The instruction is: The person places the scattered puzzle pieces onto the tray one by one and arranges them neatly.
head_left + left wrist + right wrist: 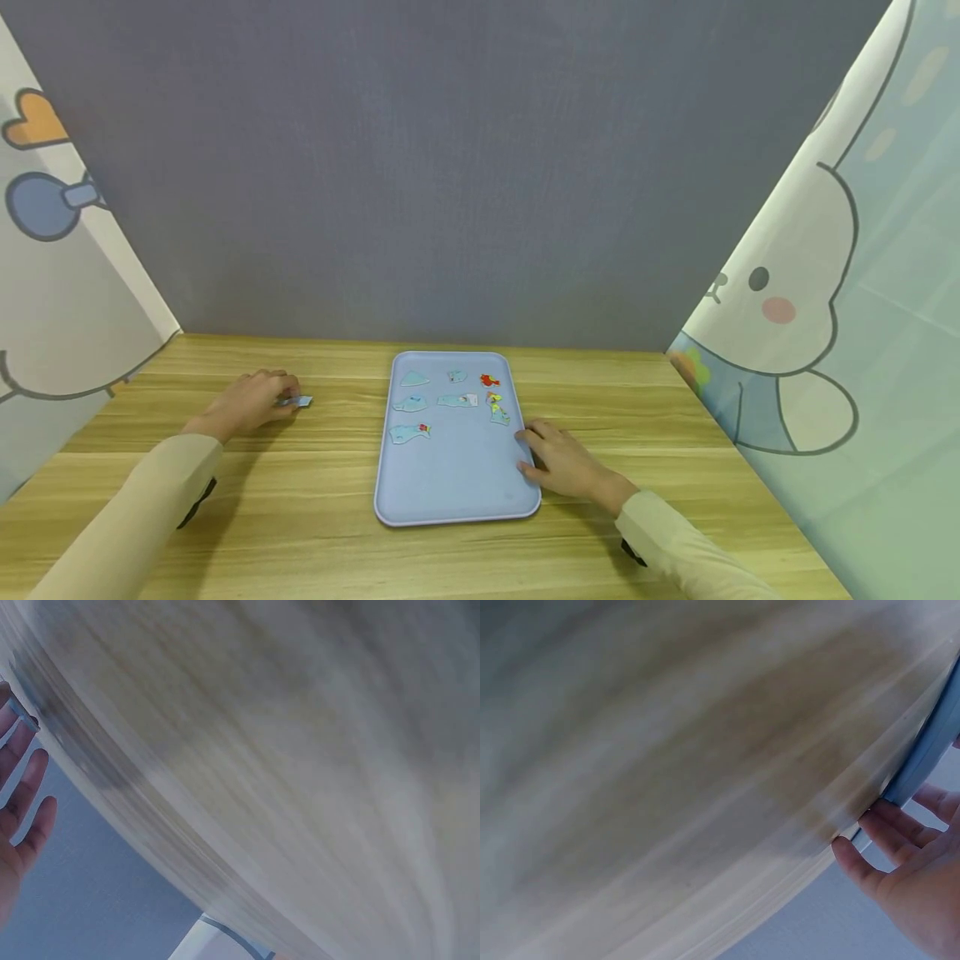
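At the left of the head view my left hand (258,398) pinches a small flat light-blue puzzle piece (303,401) close over the wooden table. In the left wrist view that piece (22,712) shows as a thin edge at the fingertips, while the other fingers (30,780) spread loosely. My right hand (562,458) rests at the right rim of a pale blue tray (457,492). In the right wrist view, relaxed fingers (889,832) touch the table and the tray's edge (922,757). Several irregular picture pieces lie in the tray's upper part, including a red one (490,381).
The wooden table (322,542) runs back to a grey upright panel (420,175). Cartoon-printed cloths hang at the left (67,308) and right (795,333). Inside the tray, a blue piece with a red mark (408,433) lies lowest at the left.
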`<state>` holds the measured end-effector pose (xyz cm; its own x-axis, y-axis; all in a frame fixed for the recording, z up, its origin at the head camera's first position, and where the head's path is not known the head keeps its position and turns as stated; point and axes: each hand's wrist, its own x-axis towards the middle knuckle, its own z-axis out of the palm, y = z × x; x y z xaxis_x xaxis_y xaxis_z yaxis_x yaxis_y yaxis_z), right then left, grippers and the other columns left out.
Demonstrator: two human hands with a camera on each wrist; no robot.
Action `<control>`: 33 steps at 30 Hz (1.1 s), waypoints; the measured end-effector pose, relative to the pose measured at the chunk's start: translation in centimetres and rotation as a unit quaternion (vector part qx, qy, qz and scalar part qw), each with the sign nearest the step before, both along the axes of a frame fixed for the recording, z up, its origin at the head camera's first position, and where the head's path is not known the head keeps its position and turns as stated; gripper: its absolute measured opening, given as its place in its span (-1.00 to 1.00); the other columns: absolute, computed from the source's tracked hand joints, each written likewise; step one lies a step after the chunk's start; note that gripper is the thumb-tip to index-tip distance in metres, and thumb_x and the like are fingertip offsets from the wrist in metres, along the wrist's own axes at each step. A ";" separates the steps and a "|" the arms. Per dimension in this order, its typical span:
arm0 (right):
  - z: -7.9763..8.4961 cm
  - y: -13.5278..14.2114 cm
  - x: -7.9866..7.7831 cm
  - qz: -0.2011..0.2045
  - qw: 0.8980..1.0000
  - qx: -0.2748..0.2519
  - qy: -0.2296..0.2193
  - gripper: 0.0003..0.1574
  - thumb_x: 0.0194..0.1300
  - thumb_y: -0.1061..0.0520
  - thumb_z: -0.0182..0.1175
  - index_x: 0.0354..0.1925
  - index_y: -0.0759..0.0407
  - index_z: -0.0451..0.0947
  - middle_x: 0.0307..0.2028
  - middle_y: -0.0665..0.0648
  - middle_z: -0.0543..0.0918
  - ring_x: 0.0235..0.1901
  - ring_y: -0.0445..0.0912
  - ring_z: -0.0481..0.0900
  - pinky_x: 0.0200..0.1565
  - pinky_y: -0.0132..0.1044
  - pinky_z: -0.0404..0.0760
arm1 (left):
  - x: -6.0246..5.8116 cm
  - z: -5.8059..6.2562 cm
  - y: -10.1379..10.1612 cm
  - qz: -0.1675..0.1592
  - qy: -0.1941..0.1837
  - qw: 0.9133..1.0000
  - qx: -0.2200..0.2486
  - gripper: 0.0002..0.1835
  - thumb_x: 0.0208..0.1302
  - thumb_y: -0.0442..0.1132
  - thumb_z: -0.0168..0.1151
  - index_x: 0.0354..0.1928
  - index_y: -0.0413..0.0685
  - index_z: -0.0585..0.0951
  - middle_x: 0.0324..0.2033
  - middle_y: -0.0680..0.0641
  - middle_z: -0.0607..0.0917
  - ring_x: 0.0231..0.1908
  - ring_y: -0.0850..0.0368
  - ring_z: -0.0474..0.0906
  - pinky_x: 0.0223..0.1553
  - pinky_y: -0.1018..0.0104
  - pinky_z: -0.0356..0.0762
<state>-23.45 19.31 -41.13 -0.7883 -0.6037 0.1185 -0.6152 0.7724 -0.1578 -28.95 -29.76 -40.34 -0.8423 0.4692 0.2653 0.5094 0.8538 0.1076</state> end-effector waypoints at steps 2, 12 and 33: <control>-0.1 0.0 0.0 0.000 1.000 0.000 -0.001 -0.44 0.25 -0.06 0.10 0.10 0.24 0.40 0.10 0.24 0.41 0.07 0.09 0.42 0.01 0.11 0.44 | 0.1 0.1 0.1 -0.004 0.007 1.000 -0.001 -0.88 0.01 -0.23 0.35 -0.43 0.01 0.56 -0.47 0.09 0.61 -0.51 0.27 0.44 -0.51 0.29 0.43; -0.2 0.0 -0.2 -0.008 1.000 0.001 0.003 -0.43 0.23 -0.06 0.12 0.11 0.23 0.40 0.08 0.19 0.43 0.05 0.04 0.44 0.03 0.07 0.44 | 0.5 0.7 0.9 -0.016 0.026 1.000 -0.002 -0.87 0.00 -0.25 0.35 -0.39 -0.01 0.57 -0.45 0.08 0.64 -0.49 0.26 0.47 -0.49 0.28 0.45; -0.3 0.1 -0.2 -0.004 1.000 0.003 0.000 -0.42 0.24 -0.09 0.10 0.13 0.21 0.39 0.08 0.18 0.42 0.04 0.03 0.44 0.02 0.04 0.45 | 0.6 0.4 4.1 -0.082 0.033 0.995 0.035 -0.89 0.03 -0.27 0.31 -0.39 -0.03 0.57 -0.45 0.08 0.62 -0.50 0.30 0.45 -0.50 0.46 0.42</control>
